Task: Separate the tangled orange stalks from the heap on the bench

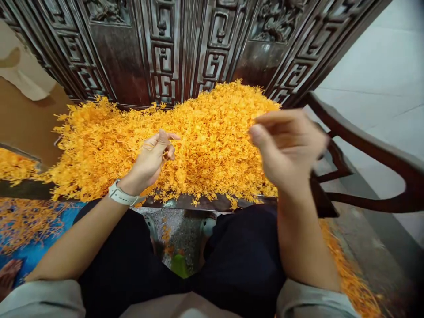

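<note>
A big heap of small orange plastic sprigs (205, 132) covers the seat of a dark carved wooden bench (212, 202) in front of me. My left hand (152, 159), with a white watch on the wrist, hovers over the heap's near middle, fingers pinched on a thin orange sprig. My right hand (285, 145) is raised above the heap's right side, blurred by motion, fingers curled loosely; whether anything is in them I cannot tell.
The bench's carved back (165, 48) rises behind the heap, and its curved armrest (367, 150) runs along the right. More orange sprigs lie on a blue sheet (33, 238) at lower left and on the floor at lower right (351, 278). A cardboard box (26, 115) stands left.
</note>
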### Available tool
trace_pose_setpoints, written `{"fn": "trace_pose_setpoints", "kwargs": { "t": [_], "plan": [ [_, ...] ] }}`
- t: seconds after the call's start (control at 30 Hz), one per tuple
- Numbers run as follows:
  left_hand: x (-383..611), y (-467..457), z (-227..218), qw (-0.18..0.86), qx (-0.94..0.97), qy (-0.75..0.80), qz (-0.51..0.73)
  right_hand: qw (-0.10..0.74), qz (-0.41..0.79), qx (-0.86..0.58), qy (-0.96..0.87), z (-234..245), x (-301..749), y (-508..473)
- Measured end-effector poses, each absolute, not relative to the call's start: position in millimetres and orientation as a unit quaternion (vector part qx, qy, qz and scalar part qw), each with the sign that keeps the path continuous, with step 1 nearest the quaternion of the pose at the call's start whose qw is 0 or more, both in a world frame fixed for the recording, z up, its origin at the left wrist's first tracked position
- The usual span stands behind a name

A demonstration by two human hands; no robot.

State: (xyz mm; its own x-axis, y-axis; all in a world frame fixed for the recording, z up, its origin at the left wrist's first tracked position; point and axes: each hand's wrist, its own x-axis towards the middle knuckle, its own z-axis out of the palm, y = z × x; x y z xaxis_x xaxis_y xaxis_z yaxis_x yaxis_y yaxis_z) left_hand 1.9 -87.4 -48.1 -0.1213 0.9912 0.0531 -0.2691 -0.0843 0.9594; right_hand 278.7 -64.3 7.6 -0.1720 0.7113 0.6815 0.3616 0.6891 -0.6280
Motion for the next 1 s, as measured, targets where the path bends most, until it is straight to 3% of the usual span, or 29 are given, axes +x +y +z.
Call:
{"fn": "trace_pose_setpoints", "kwargs": {
  "t": [0.07, 0.17, 0.23, 0.53, 0.8, 1.0],
  "plan": [
    [5, -85, -51, 0.531, 0.398, 0.432, 0.611, 0.441, 0.202, -0.362, -0.796, 1, 277, -54],
    [8, -82, -53, 0.564, 0.361, 0.402, 0.625, 0.192, 0.293, -0.338, -0.874, -17, 271, -43],
    [8, -80, -52, 0.582, 0.333, 0.378, 0.639, 0.121, 0.331, -0.311, -0.883, -32, 262, -41],
    [8, -83, -50, 0.609, 0.386, 0.331, 0.609, 0.233, 0.576, -0.258, -0.74, -65, 216, -37],
    [1, -81, -48, 0.653, 0.334, 0.324, 0.598, 0.394, 0.593, -0.307, -0.632, -59, 226, -34],
    [5, -82, -60, 0.587, 0.432, 0.32, 0.605, 0.448, 0.624, -0.324, -0.552, -57, 226, -32]
  ]
}}
